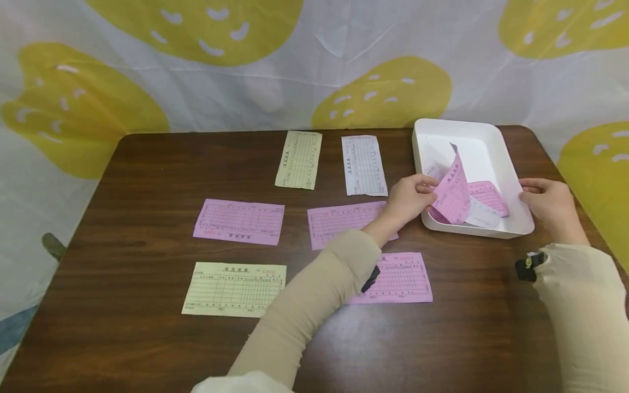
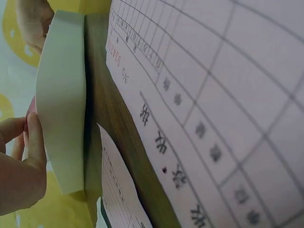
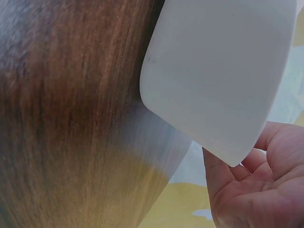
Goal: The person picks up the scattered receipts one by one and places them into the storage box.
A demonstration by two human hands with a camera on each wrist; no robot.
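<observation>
My left hand (image 1: pixel 409 199) pinches a curled pink receipt (image 1: pixel 453 191) at the near left of a white tray (image 1: pixel 472 131); its upper corner stands up. Under it in the tray lie another pink receipt (image 1: pixel 486 196) and white paper (image 1: pixel 481 214). My right hand (image 1: pixel 550 207) holds the tray's right rim, thumb and fingers at the edge, also seen in the right wrist view against the tray wall (image 3: pixel 213 71). In the left wrist view the left fingers (image 2: pixel 35 137) reach over the tray wall (image 2: pixel 61 104), and most of the pink receipt is hidden.
On the brown table (image 1: pixel 137 180) lie a yellow receipt (image 1: pixel 298 160) and a white receipt (image 1: pixel 365 165) at the back, pink receipts (image 1: pixel 239 221) (image 1: pixel 339 221) mid-table, and a yellow receipt (image 1: pixel 233 289) and pink receipt (image 1: pixel 400 278) nearer. A patterned curtain (image 1: pixel 275 98) hangs behind.
</observation>
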